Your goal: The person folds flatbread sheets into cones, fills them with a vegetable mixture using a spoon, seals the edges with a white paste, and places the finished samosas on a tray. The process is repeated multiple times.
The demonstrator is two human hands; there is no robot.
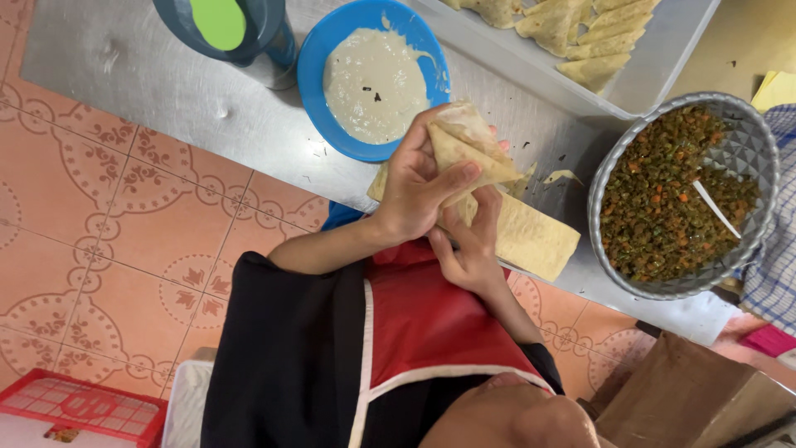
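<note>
The thin dough strip (pixel 468 149) was up in both hands, just above the worktop (pixel 149 75) and right beside the blue bowl (pixel 332 50). Its top end was folded over into a pointy pocket. Its long flat end (pixel 531 236) reached down to the worktop edge.

The left hand (pixel 414 187) was closed round the fold, with the thumb pressed across the front. The right hand (pixel 473 241) gripped the strip from below, fingers curled up under it.

This looked like the folding step, with the pocket being shaped. No food showed inside the pocket. To put some in, one hand would have to hold the pocket alone while the other let go.

The blue bowl held a pale, runny paste (pixel 373 83) with a few dark specks. To the right, a round metal bowl (pixel 605 174) was full of chopped green and orange bits (pixel 663 199), with a white spoon (pixel 717 207) stuck in. A metal tray (pixel 655 75) at the back held folded dough pieces (pixel 580 33) in a row. A blue jug (pixel 278 37) with a green lid stood at the far left, and I could not see inside it.
</note>
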